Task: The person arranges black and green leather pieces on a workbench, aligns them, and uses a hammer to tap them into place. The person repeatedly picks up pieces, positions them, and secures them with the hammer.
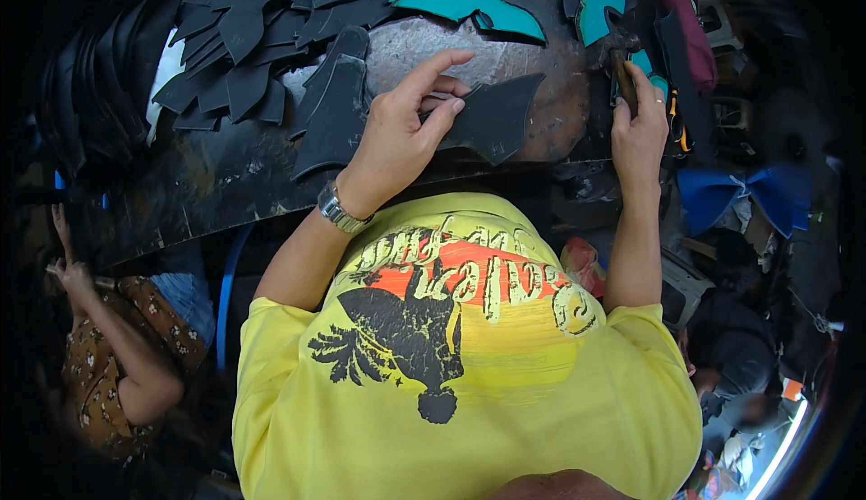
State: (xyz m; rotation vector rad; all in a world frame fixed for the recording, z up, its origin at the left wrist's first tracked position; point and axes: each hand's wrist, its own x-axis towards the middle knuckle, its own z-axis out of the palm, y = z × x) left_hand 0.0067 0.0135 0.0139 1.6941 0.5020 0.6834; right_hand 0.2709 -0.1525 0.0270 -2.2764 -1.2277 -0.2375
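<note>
My left hand [404, 130], a metal watch on its wrist, is over a flat black cut piece [501, 119] at the table's near edge. Its index finger stretches out, the thumb is apart, and the other fingers curl loosely with nothing visible between them. Whether the hand touches the piece is hard to tell. To the right, my right hand [642, 125] is closed round the brown wooden handle of a hammer [622, 76], whose dark head points away from me. Beneath the left hand's piece lies a worn grey slab [419, 53].
Stacked black cut pieces [239, 26] cover the table's far left. Teal pieces [483, 5] lie beyond the slab. Orange-handled tools [681, 130] sit right of my right hand. A blue object [744, 198] stands at right. Another person's arm [131, 365] is at lower left.
</note>
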